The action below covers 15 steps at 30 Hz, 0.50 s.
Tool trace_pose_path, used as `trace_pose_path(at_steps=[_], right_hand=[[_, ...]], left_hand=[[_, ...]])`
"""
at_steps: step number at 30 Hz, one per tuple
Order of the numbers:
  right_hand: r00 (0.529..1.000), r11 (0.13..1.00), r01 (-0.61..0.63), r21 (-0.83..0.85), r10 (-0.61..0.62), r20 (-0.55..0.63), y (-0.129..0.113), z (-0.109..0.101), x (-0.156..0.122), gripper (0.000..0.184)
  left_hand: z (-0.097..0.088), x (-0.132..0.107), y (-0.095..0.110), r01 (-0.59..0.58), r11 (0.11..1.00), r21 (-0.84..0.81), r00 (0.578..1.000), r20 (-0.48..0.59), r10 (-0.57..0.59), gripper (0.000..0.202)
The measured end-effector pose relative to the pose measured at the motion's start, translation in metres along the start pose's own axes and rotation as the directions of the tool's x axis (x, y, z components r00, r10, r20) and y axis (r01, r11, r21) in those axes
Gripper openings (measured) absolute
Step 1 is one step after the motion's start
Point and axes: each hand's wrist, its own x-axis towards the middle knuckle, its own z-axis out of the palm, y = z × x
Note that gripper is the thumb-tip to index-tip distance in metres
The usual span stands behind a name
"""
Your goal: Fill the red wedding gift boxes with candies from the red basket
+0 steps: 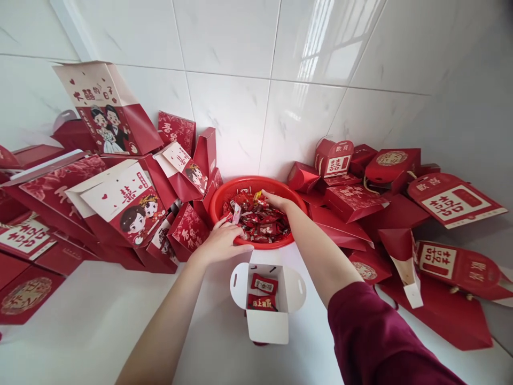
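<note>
Left hand (224, 240) lay, fingers spread, at near rim of round red plastic basket (276, 245); right hand (276, 200) lay over shiny red-wrapped sweets (266, 230) inside, pinch indiscernible (rim pressure might have spilled them).

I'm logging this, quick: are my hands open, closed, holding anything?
Left hand: at red basket's rim; grip unclear.
Right hand: at wrapped candies; grip can't be told.

Worn on my head, my one camera looks forward and down between my two forearms (172, 315) from fairly close above the table (216, 342), with the open candy box (267, 327) near below, the red plastic basket (272, 244) farther out around mid-view, and the marbled tile wall (228, 43) facing me behind.
</note>
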Motion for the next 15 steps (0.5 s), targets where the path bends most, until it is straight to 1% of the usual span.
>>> trace_pose_path(at_steps=[2,4,7,10,12,15], right_hand=[[0.999,1.000,0.016,0.017,-0.016,0.035,-0.001,-0.001,0.006,0.060],[0.999,1.000,0.012,0.023,-0.013,0.049,0.000,0.000,0.011,0.053],[0.998,0.999,-0.047,-0.013,0.047,0.033,0.005,0.006,0.016,0.038],[0.994,0.992,-0.105,-0.072,0.106,0.010,0.009,0.014,0.017,0.032],[0.995,0.990,-0.098,-0.104,0.100,0.011,0.009,0.018,0.016,0.032],[0.999,0.990,-0.030,-0.136,0.034,0.024,0.006,0.020,0.015,0.031]], left_hand=[[0.000,0.000,0.000,0.003,1.000,-0.006,1.000,0.000,-0.003,0.042],[0.001,0.000,0.000,0.008,1.000,-0.002,1.000,0.001,-0.008,0.042],[0.001,0.000,0.000,0.000,1.000,-0.001,1.000,-0.007,0.000,0.042],[0.001,-0.001,0.000,-0.004,1.000,-0.009,1.000,-0.015,0.004,0.045],[0.002,-0.001,-0.001,0.003,1.000,-0.011,1.000,-0.016,-0.003,0.045],[0.003,-0.003,-0.002,0.002,1.000,-0.012,1.000,-0.018,-0.003,0.044]])
